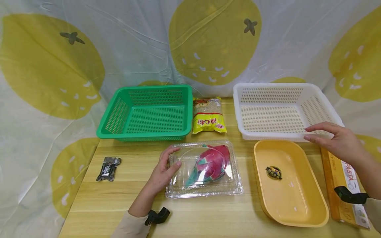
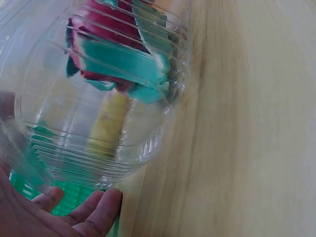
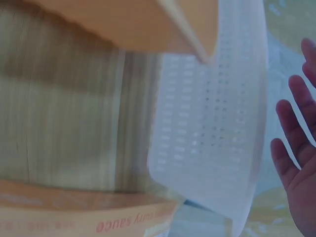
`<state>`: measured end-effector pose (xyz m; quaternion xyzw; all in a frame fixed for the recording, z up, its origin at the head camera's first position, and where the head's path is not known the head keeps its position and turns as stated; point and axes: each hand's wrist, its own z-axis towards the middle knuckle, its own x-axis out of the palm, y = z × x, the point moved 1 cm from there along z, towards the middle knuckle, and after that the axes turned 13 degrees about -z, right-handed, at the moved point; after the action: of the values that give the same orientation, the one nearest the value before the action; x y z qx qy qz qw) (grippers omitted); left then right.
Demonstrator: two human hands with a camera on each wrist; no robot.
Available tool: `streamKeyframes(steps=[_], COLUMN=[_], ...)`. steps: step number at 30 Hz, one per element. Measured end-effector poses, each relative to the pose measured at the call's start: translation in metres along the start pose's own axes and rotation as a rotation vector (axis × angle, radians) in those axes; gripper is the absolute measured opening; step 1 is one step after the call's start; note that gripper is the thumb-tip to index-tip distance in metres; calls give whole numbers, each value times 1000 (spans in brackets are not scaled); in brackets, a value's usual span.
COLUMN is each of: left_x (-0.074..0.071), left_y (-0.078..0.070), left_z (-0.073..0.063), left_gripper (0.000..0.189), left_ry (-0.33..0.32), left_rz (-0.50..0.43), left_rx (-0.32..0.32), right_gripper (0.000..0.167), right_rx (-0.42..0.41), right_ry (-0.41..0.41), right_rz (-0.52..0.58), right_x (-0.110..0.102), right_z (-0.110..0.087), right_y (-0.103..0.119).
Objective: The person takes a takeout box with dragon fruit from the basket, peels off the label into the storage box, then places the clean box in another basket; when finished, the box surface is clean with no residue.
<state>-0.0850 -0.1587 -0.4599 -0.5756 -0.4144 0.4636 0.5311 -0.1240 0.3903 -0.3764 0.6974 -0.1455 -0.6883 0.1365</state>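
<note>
A clear plastic clamshell box [image 1: 181, 190] with a red-and-green dragon fruit [image 1: 209, 163] inside lies at the middle of the table. My left hand [image 1: 163, 170] is at the left side of this box, thumb and fingers loosely spread along its edge. In the left wrist view the fingertips [image 2: 106, 202] are close beside the box wall, without curling round it. Over the front right corner of the white basket [image 1: 241, 127] hovers my right hand [image 1: 339, 140], fingers extended and holding nothing. The right wrist view has its fingers [image 3: 296, 118] spread apart.
A green basket [image 1: 148, 135] stands at the back left, beside a yellow-and-clear pasta bag [image 1: 208, 115]. An orange tray [image 1: 291, 195] holds a small dark patterned item [image 1: 274, 173]. A long pasta box [image 1: 342, 185] lies right of it. A black packet [image 1: 108, 169] lies far left.
</note>
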Motion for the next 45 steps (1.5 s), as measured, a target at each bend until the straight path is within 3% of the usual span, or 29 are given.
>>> streamKeyframes(steps=[4, 10, 21, 30, 41, 45], left_x=[0, 0, 2, 7, 17, 18], left_y=[0, 0, -3, -3, -23, -34], left_z=[0, 0, 0, -2, -9, -12], left_gripper=[49, 54, 76, 77, 66, 64], left_ry=[3, -2, -19, -34, -143, -165], left_rz=[9, 17, -64, -195, -330, -347], left_rx=[1, 5, -56, -149, -208, -194], right_gripper=[45, 29, 40, 45, 43, 43], right_rx=[-20, -97, -121, -106, -117, -117], right_ry=[70, 100, 64, 116, 83, 93], right_rz=[0, 111, -45, -89, -112, -122], right_x=[2, 10, 19, 19, 19, 19], right_z=[8, 14, 23, 22, 22, 22], right_y=[-10, -18, -19, -17, -16, -15])
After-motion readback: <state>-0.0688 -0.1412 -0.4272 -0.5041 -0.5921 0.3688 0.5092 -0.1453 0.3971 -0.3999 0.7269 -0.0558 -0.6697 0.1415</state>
